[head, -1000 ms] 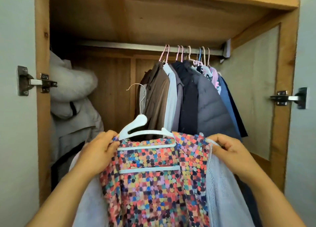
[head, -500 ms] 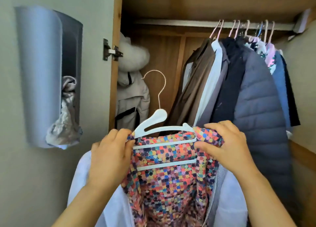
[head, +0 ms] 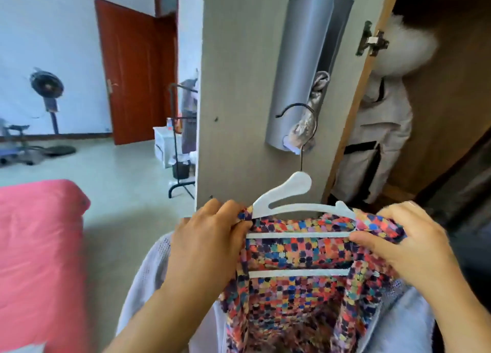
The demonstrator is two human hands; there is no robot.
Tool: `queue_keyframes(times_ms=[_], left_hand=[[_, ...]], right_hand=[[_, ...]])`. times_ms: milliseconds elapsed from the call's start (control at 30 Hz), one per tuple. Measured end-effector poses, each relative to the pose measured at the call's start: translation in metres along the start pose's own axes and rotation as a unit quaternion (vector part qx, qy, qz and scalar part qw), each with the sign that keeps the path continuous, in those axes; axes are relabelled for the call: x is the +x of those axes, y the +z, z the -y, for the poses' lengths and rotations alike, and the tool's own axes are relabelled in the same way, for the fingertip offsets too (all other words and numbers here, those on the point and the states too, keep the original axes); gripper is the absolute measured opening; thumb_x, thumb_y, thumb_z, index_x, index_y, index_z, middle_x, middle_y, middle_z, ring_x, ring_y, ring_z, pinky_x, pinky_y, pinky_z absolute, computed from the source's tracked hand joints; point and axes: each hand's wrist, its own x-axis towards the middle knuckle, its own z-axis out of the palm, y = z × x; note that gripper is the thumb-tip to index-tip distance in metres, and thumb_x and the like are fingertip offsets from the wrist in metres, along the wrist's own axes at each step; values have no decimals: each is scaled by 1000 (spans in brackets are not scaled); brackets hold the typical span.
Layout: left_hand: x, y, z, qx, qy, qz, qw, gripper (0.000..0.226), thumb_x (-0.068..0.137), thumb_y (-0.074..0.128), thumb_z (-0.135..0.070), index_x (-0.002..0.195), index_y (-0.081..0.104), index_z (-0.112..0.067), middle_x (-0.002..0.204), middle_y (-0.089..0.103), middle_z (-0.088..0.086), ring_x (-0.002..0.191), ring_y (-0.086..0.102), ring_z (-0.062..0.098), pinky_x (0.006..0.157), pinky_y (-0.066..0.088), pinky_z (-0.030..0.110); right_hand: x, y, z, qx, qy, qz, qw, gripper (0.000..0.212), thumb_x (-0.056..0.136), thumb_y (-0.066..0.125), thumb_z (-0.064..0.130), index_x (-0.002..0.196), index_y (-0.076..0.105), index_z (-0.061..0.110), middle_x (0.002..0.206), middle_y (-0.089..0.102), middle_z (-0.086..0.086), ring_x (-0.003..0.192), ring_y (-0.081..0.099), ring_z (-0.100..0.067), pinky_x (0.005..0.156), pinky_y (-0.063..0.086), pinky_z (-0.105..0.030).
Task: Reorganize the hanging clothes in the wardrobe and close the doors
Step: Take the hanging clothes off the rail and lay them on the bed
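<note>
A multicoloured checked garment hangs on a white tiered hanger with a metal hook, held out in front of the open wardrobe door. My left hand grips its left shoulder. My right hand pinches the right shoulder at the hanger's end. A pale knitted garment hangs around and below the checked one. At the right edge the wardrobe interior shows a light coat with a white fur hood. The rail and the other hanging clothes are out of view.
A grey holder stuffed with bags is fixed to the inside of the door. A pink bed lies at lower left. Farther off stand a floor fan, a red-brown room door, a black garment rack and a white box.
The view has swung left, away from the rail toward the door and room. Both hands keep their hold on the checked garment's shoulders, carrying it left with the hanger.
</note>
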Motion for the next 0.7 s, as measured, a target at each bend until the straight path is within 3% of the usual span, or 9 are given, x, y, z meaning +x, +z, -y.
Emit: queue_keyframes(times_ms=[167,300,467,567,700], left_hand=[[-33,-55,69,63,-34,-31,997,18,85,53,-38,95,66,-31,80,62,-12,64,61,16,52,39,24],[-64,-103,120,96,-99,-59,989,21,82,55,-37,98,68,-31,81,59,-18,67,59,8,57,36,11],[-104,-159,182,110,-175,-102,973,26,80,46,-48,101,58,-41,87,58,-24,79,57,-2,63,43,22],[-128,-189,216,149,-220,-137,954,28,79,44,-50,105,53,-44,91,57,-23,80,58,3,66,48,34],[-155,-221,254,194,-283,-176,922,37,78,41,-55,110,53,-42,88,58,-20,79,61,18,65,51,42]], right_hand=[[-4,69,65,53,-58,52,996,69,49,40,95,64,53,29,72,49,9,65,52,-9,55,46,-39],[-11,119,124,81,-123,68,987,66,54,42,90,62,50,25,68,47,8,58,49,-7,45,38,-30],[-25,170,206,109,-229,66,965,61,65,52,81,61,45,21,64,41,8,46,40,-14,40,25,-15],[-28,207,259,143,-282,80,945,63,66,53,81,65,48,18,68,44,5,49,44,-16,40,39,-24],[-29,261,327,220,-322,106,915,61,64,57,77,71,50,17,74,43,4,56,46,-19,46,42,-28]])
